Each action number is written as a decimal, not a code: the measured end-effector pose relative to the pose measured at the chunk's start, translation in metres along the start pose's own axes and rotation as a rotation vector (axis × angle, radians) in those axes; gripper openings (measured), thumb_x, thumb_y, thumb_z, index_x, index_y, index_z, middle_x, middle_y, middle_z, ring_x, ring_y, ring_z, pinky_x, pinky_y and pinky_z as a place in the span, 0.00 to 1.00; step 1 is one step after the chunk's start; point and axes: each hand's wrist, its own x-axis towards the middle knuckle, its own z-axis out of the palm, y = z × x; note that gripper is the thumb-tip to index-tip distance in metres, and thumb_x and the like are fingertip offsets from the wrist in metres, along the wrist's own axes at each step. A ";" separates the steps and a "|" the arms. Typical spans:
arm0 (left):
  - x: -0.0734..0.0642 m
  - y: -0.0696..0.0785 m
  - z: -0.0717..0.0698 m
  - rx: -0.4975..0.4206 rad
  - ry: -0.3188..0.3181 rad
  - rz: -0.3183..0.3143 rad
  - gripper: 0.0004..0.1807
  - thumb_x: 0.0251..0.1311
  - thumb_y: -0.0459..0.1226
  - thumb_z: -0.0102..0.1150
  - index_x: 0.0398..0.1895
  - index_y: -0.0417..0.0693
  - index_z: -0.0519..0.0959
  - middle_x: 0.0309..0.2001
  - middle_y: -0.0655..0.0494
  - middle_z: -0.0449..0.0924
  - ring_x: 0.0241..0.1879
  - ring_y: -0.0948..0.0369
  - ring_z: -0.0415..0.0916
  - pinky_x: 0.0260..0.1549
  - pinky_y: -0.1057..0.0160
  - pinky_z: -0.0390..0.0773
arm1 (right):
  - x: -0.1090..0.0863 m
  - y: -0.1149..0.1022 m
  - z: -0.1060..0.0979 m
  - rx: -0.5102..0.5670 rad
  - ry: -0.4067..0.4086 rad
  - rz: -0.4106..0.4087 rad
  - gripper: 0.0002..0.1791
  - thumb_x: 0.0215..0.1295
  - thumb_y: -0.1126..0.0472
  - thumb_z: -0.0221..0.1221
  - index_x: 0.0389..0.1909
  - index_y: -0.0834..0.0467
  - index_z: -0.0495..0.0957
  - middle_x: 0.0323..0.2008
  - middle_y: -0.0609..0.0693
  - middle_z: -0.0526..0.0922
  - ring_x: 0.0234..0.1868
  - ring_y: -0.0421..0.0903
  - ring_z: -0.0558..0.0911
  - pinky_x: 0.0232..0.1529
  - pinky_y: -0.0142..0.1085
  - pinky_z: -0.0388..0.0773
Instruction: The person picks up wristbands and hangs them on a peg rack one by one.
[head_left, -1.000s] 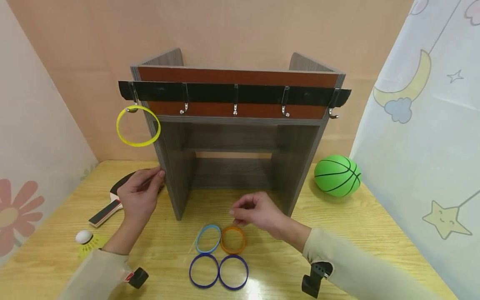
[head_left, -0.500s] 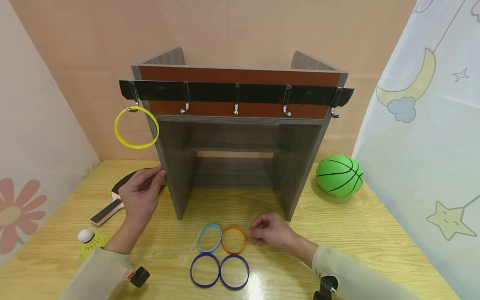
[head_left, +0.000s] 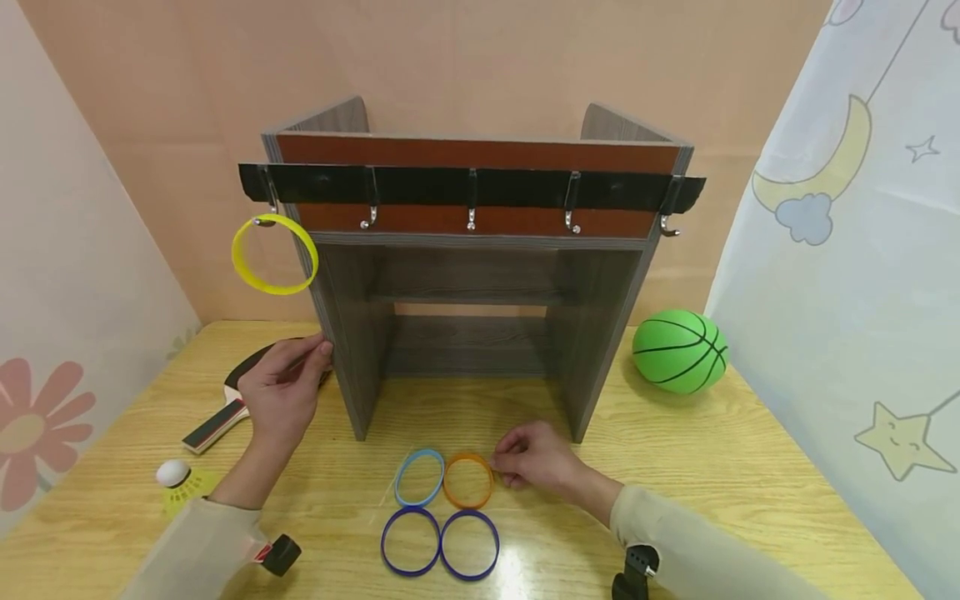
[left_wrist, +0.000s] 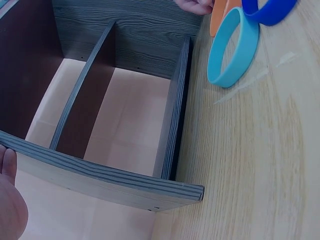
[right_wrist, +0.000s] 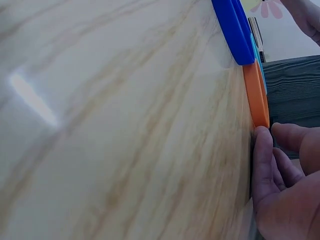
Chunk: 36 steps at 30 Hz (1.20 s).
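In the head view my left hand [head_left: 283,387] holds the front edge of the grey shelf unit's left side panel [head_left: 347,358] between thumb and fingers. An orange wristband [head_left: 447,487] lies flat on the table. My right hand [head_left: 542,458] is at its right edge; in the right wrist view the thumb and a finger [right_wrist: 262,160] stand slightly apart there, and no firm grip shows. Touching the orange band are a light blue wristband [head_left: 400,479] and dark blue wristbands [head_left: 385,542]. A yellow wristband [head_left: 238,262] hangs from the leftmost hook [head_left: 272,204].
Across the shelf's front runs a black strip [head_left: 423,185] with several metal hooks. A green ball [head_left: 679,352] sits on the right. A table tennis bat [head_left: 217,425] and a shuttlecock [head_left: 183,483] lie on the left, partly behind my left hand and sleeve.
My right hand has come down from above the wristbands and out to the right, then slightly left to the orange band's edge. The left hand keeps its place; the yellow wristband sways slightly.
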 end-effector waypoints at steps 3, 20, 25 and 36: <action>0.000 -0.002 -0.001 0.003 0.001 0.003 0.07 0.48 0.12 0.58 0.32 0.18 0.79 0.31 0.43 0.82 0.28 0.63 0.81 0.30 0.71 0.81 | 0.001 0.001 0.001 -0.017 0.007 -0.005 0.08 0.56 0.68 0.66 0.31 0.69 0.77 0.20 0.54 0.79 0.20 0.45 0.80 0.22 0.36 0.82; 0.003 0.012 0.004 -0.010 -0.017 0.021 0.06 0.48 0.11 0.56 0.32 0.15 0.77 0.30 0.41 0.82 0.27 0.63 0.81 0.30 0.72 0.81 | 0.002 -0.005 0.010 -0.186 0.036 -0.015 0.08 0.53 0.61 0.69 0.25 0.62 0.81 0.16 0.51 0.79 0.16 0.43 0.77 0.17 0.34 0.78; 0.003 0.008 0.003 -0.036 -0.020 0.034 0.07 0.48 0.11 0.55 0.32 0.15 0.77 0.30 0.41 0.82 0.28 0.62 0.81 0.30 0.72 0.81 | 0.001 -0.003 0.010 -0.210 0.037 -0.038 0.06 0.54 0.63 0.68 0.25 0.61 0.82 0.16 0.50 0.79 0.15 0.42 0.77 0.15 0.32 0.76; -0.001 -0.002 -0.001 -0.013 -0.013 0.023 0.08 0.48 0.12 0.57 0.33 0.17 0.78 0.32 0.42 0.82 0.29 0.62 0.81 0.31 0.71 0.81 | -0.001 -0.003 0.010 -0.137 0.042 -0.021 0.04 0.55 0.67 0.65 0.25 0.63 0.81 0.17 0.52 0.79 0.17 0.43 0.77 0.16 0.32 0.76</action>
